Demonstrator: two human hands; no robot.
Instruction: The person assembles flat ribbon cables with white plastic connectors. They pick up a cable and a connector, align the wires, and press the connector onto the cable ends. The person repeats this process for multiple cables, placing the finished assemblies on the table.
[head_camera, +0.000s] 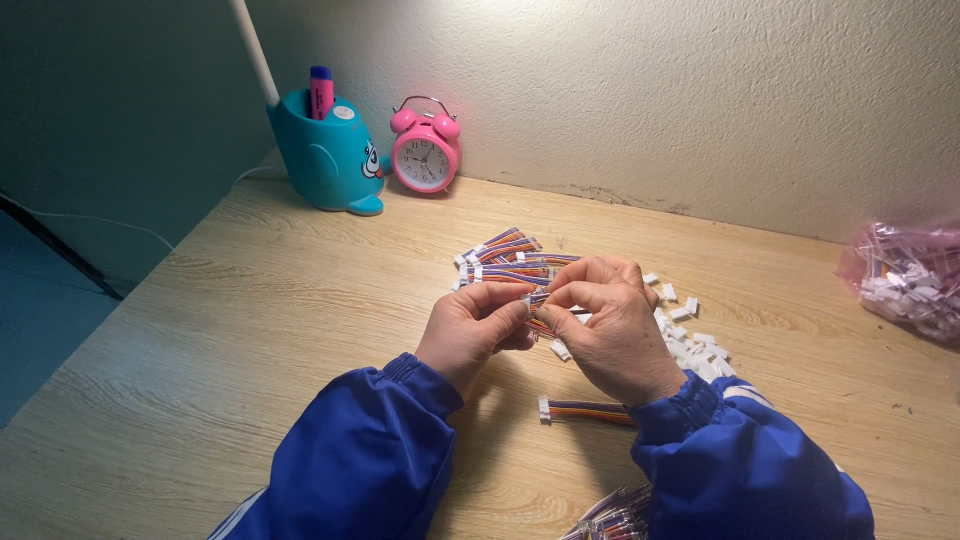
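The piece pinched between the left hand (478, 327) and the right hand (613, 330) is mostly covered by the fingers, so its end cannot be seen. The striped cable (585, 410) on the table goes under the right sleeve (745, 460). The pink bag (908, 277) is cut by the right edge, and the bundle of cables (612, 517) by the bottom edge. The small white connectors (695, 345) are too small to tell their shape
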